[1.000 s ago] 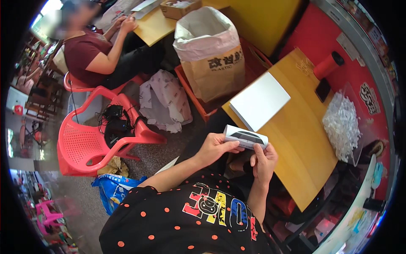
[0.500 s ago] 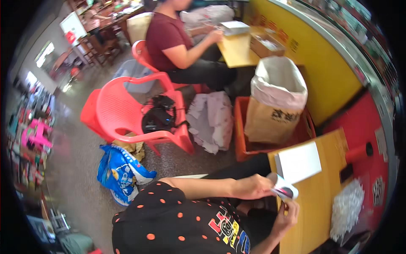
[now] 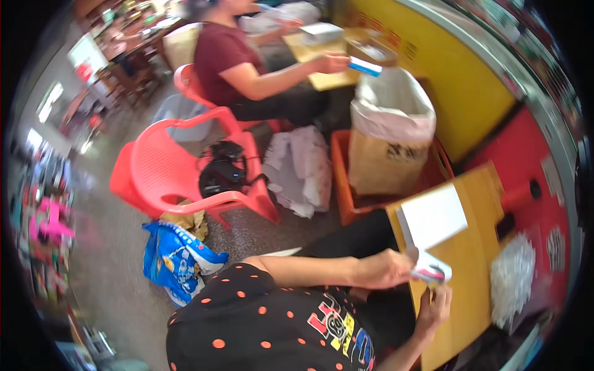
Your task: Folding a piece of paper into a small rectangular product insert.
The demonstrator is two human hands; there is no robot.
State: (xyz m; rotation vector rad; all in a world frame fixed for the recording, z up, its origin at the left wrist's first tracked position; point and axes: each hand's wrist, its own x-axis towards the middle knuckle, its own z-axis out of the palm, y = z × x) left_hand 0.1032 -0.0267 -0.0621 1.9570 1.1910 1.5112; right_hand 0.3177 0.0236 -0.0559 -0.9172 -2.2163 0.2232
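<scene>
My left hand [image 3: 390, 269] is closed on a small white carton [image 3: 433, 268] with pink and dark print, held above the wooden table [image 3: 461, 309]. Just below the carton is my right hand [image 3: 435, 307], its fingertips pinched close to the carton's lower edge. Whatever lies between those fingers is too small and blurred to make out. A stack of white sheets or flat cartons [image 3: 433, 216] lies on the table beyond my left hand.
A paper sack [image 3: 387, 161] stands in an orange crate [image 3: 342, 204]. Beside it, a co-worker [image 3: 226, 62] holds a blue and white box [image 3: 365, 66]. Nearby are a red chair [image 3: 164, 154] bearing black gear, a blue bag [image 3: 176, 260] and a clear plastic bag [image 3: 512, 281].
Both my hands have shifted slightly right with the carton, which now shows more of its printed face. The co-worker's hand has swung out toward the sack with a blue and white box.
</scene>
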